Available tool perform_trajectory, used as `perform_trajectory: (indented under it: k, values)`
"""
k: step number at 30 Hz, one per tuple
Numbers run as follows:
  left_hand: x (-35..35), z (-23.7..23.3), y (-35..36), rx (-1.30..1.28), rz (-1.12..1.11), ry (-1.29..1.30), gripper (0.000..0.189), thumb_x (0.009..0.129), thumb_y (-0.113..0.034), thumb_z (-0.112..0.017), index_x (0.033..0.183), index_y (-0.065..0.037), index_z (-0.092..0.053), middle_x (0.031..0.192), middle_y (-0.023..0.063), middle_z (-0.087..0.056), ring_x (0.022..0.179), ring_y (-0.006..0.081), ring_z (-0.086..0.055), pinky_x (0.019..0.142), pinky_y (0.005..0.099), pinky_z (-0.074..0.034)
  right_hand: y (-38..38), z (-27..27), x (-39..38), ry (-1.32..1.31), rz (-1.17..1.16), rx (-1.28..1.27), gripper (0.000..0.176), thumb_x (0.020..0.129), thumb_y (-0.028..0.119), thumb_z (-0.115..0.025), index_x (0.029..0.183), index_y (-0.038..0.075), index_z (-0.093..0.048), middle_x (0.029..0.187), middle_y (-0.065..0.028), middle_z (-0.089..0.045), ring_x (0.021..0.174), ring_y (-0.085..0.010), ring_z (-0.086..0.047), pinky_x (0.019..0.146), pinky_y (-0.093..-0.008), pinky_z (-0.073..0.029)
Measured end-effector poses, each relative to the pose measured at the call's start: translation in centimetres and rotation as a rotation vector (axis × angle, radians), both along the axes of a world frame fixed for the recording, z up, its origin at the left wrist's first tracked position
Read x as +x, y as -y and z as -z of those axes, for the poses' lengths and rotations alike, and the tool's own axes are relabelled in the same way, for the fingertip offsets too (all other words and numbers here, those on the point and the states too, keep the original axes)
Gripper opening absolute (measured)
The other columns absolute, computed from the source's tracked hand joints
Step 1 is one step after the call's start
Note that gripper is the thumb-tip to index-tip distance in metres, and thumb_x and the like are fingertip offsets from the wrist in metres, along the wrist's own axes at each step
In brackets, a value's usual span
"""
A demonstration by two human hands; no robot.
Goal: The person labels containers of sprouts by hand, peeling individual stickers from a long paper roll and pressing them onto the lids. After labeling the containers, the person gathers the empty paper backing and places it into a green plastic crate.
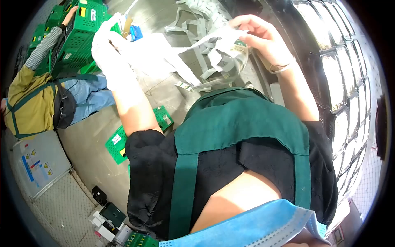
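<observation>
My left hand (108, 43), in a white glove, is raised at the upper left with its fingers closed; glare hides just what they grip. Beside it are a white sheet (154, 53) and a small blue packet (135, 33). My bare right hand (263, 39) is up at the upper right, thumb and fingers pinching a white strip (220, 35) that runs across toward the sheet. Below the strip hangs a heap of tangled pale strips (205, 20), partly around a clear round container (242, 57).
At the left a co-worker in a yellow top (35, 105) reaches to stacked green crates (78, 41). Another green crate (117, 142) stands on the floor left of me. Black-framed racks with shiny packs (333, 78) line the right. A grey box with labels (41, 162) is lower left.
</observation>
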State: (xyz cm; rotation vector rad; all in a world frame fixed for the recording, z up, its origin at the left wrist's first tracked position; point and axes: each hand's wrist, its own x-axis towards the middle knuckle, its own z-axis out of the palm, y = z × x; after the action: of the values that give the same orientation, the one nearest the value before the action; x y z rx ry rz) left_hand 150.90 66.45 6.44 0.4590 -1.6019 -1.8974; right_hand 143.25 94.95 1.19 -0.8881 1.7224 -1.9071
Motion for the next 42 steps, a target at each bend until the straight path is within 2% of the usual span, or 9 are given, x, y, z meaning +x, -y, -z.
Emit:
perform_trajectory:
  k: [7, 14, 21, 25, 27, 30, 35, 40, 42]
  values:
    - [-8.6, 5.8, 0.7, -0.297, 0.307, 0.161, 0.026, 0.081, -0.013, -0.052, 0.099, 0.005, -0.055, 0.089, 0.011, -0.06, 0.061, 0.0138, -0.054, 0.051, 0.0225, -0.042, -5.0, -2.0, -0.6, 0.226, -0.169, -0.183, 0.026, 0.079, 0.007, -0.051, 0.105, 0.002, -0.054, 0.066, 0.0055, -0.045, 0.06, -0.0026, -0.04, 0.057, -0.0173, -0.033]
    - [-8.7, -2.9, -9.2, 0.08, 0.653, -0.094, 0.032, 0.088, -0.019, -0.042, 0.106, 0.006, -0.052, 0.064, 0.0016, -0.057, 0.042, 0.0059, -0.044, 0.04, 0.0168, -0.038, -3.4, 1.4, 1.5, -0.422, 0.263, 0.523, 0.071, 0.066, 0.024, -0.069, 0.124, 0.007, -0.033, 0.12, -0.0107, -0.044, 0.114, -0.0228, -0.038, 0.096, -0.0352, -0.028]
    - [-10.5, -3.3, -10.4, 0.322, 1.018, -0.159, 0.035, 0.09, -0.02, -0.038, 0.113, 0.004, -0.046, 0.053, -0.0018, -0.045, 0.037, 0.0073, -0.039, 0.033, 0.019, -0.032, -1.8, 8.8, -1.3, -0.761, 0.19, 0.5, 0.067, 0.06, 0.016, -0.068, 0.12, 0.006, -0.039, 0.119, -0.015, -0.042, 0.109, -0.0306, -0.04, 0.093, -0.0367, -0.032]
    - [-9.8, -3.6, -8.6, 0.524, 0.966, -0.166, 0.037, 0.09, -0.022, -0.036, 0.114, 0.005, -0.044, 0.052, -0.0002, -0.044, 0.037, 0.01, -0.038, 0.035, 0.0222, -0.033, -0.7, 9.3, -0.6, -0.6, -0.036, 0.369, 0.037, 0.065, 0.016, -0.065, 0.098, 0.003, -0.053, 0.099, -0.0107, -0.054, 0.096, -0.025, -0.049, 0.087, -0.0342, -0.037]
    - [-9.2, -3.7, -6.6, 0.55, 1.112, -0.215, 0.034, 0.088, -0.02, -0.039, 0.108, 0.006, -0.05, 0.059, 0.0028, -0.052, 0.044, 0.0126, -0.047, 0.04, 0.0233, -0.04, -1.4, 9.5, -0.9, 0.18, -0.133, 0.248, 0.024, 0.071, 0.013, -0.062, 0.091, 0.002, -0.054, 0.093, -0.008, -0.058, 0.087, -0.0151, -0.053, 0.077, -0.0276, -0.041]
    - [-7.2, -2.9, -4.0, -0.285, 0.517, -0.096, 0.027, 0.085, -0.021, -0.047, 0.096, 0.002, -0.058, 0.067, 0.0044, -0.058, 0.053, 0.0059, -0.051, 0.044, 0.0168, -0.039, -4.2, 5.2, -1.0, 0.308, 0.026, 0.084, 0.009, 0.073, 0.01, -0.056, 0.079, 0.005, -0.054, 0.071, -0.0011, -0.056, 0.062, -0.0071, -0.05, 0.058, -0.0197, -0.04]
    - [-4.6, -1.9, -3.9, -0.446, 0.464, 0.019, 0.021, 0.079, -0.009, -0.056, 0.095, 0.004, -0.058, 0.085, 0.0134, -0.063, 0.059, 0.0083, -0.054, 0.047, 0.0174, -0.042, -6.9, 0.6, -1.6, 0.217, 0.071, 0.258, 0.013, 0.071, 0.016, -0.053, 0.079, 0.005, -0.055, 0.062, 0.0015, -0.051, 0.049, -0.0014, -0.038, 0.045, -0.0162, -0.028]
    - [-2.7, 0.4, -8.9, 0.031, 1.054, 0.232, 0.058, 0.069, -0.006, -0.063, 0.122, 0.0, -0.04, 0.119, 0.0143, -0.045, 0.083, 0.018, -0.057, 0.071, 0.0296, -0.049, -5.5, -0.1, -1.2, 0.405, -0.069, -0.15, 0.015, 0.07, 0.013, -0.049, 0.079, 0.001, -0.053, 0.061, -0.0033, -0.051, 0.046, -0.0059, -0.037, 0.044, -0.0186, -0.029]
    - [-3.6, 4.1, -10.6, -0.272, 1.183, 0.185, 0.056, 0.068, -0.006, -0.065, 0.119, -0.001, -0.044, 0.115, 0.0061, -0.049, 0.086, 0.0095, -0.052, 0.07, 0.0219, -0.044, -4.0, -0.2, -0.9, 0.581, -0.101, -0.321, 0.015, 0.07, 0.011, -0.045, 0.077, -0.002, -0.05, 0.057, -0.0071, -0.049, 0.044, -0.0092, -0.038, 0.042, -0.0206, -0.031]
